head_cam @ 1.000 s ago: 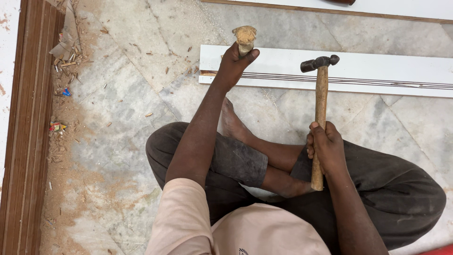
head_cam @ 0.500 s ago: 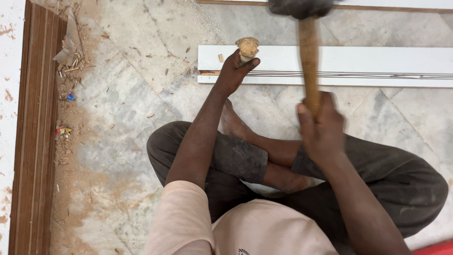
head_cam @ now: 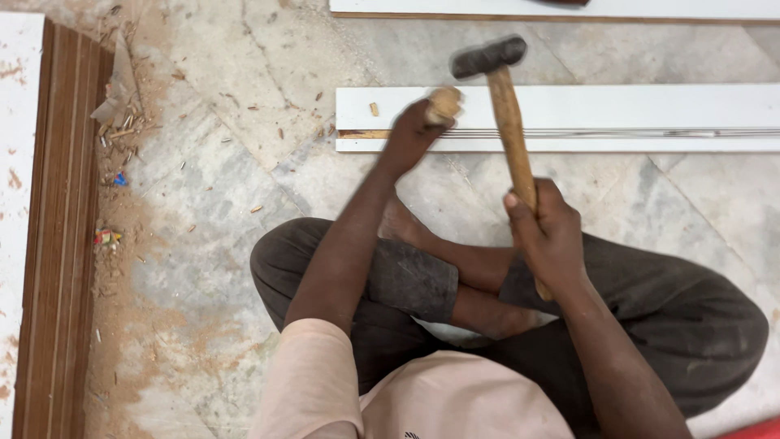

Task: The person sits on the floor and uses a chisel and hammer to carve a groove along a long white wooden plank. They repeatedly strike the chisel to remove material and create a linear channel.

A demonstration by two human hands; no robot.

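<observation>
Far left: brown grooved wooden moulding, running top to bottom of the frame; sawdust and wood chips just beside it on the marble floor.

Upper centre: left hand, blurred, closed around a wooden-handled chisel, whose pale butt end shows above the fist. It stands on the left end of a white board, which lies flat across the upper right of the frame.

Centre right: hammer, dark head just right of the chisel butt, wooden shaft slanting down. Right hand gripped tight round the lower shaft, above the crossed legs.

Top edge: second white board.
</observation>
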